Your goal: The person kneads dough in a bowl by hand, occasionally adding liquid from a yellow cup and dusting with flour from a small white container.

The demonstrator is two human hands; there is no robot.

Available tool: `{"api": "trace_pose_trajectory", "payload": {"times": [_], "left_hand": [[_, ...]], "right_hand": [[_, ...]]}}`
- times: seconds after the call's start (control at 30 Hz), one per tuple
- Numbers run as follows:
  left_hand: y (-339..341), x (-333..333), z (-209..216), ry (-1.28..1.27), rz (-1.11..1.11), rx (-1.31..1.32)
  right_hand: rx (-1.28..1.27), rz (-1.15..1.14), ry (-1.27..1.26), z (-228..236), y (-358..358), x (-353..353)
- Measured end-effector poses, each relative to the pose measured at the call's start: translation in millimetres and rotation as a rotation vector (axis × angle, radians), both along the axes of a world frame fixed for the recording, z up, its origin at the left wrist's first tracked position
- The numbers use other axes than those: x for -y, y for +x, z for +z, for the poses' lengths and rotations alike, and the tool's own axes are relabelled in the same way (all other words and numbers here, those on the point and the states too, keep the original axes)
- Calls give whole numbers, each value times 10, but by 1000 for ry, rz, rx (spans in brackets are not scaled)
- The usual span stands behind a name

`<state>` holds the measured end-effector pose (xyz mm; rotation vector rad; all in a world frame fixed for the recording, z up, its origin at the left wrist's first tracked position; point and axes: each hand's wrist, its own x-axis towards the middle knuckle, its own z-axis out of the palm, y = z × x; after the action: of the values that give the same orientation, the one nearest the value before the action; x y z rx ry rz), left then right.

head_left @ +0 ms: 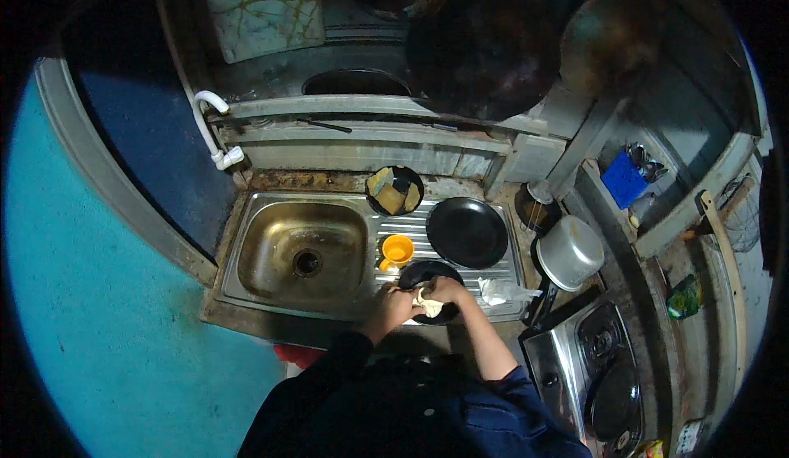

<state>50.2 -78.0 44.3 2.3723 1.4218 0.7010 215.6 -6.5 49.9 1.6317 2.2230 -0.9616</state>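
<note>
Both hands are closed on a lump of pale dough [427,303] over a black bowl [424,271] on the sink's drainboard. My left hand [396,305] grips the dough from the left, its fingers curled in. From the right, my right hand [446,289] presses its bent fingers into the same lump. The hands and dough hide much of the bowl's inside. Just behind the bowl stands a yellow-orange mug [399,249]. A wide black pan or plate [467,232] lies behind and to the right. Beside my right hand is a crumpled white plastic bag [495,292].
Left of the drainboard is a steel sink basin [271,275], with a white tap [212,129] above. A dark bowl [417,180] holding sponge-like pieces sits at the back. To the right stand a silver pot [569,252], a gas stove [559,367] and a blue cutlery holder [624,180].
</note>
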Motion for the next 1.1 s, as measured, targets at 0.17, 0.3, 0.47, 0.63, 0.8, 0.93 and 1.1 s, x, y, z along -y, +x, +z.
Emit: {"api": "trace_pose_trajectory", "payload": {"times": [0.17, 0.3, 0.47, 0.63, 0.8, 0.93, 1.1], "left_hand": [[-6, -110, -434, 0, 0, -256], [81, -171, -575, 3, 32, -431], [45, -145, -515, 206, 61, -363], [127, -183, -740, -144, 261, -118], [22, -174, -538, -121, 92, -243], [75, -141, -770, -60, 189, -235], [3, -159, -555, -47, 71, -217]], "right_hand": [[-273, -131, 12, 611, 43, -66], [-75, -123, 122, 140, 4, -209], [-5, -414, 458, -417, -423, 253], [-20, -427, 446, -248, -384, 214], [-41, -465, 409, -133, -411, 203], [-64, -483, 450, -189, -370, 200], [-132, -459, 475, -185, -360, 230]]}}
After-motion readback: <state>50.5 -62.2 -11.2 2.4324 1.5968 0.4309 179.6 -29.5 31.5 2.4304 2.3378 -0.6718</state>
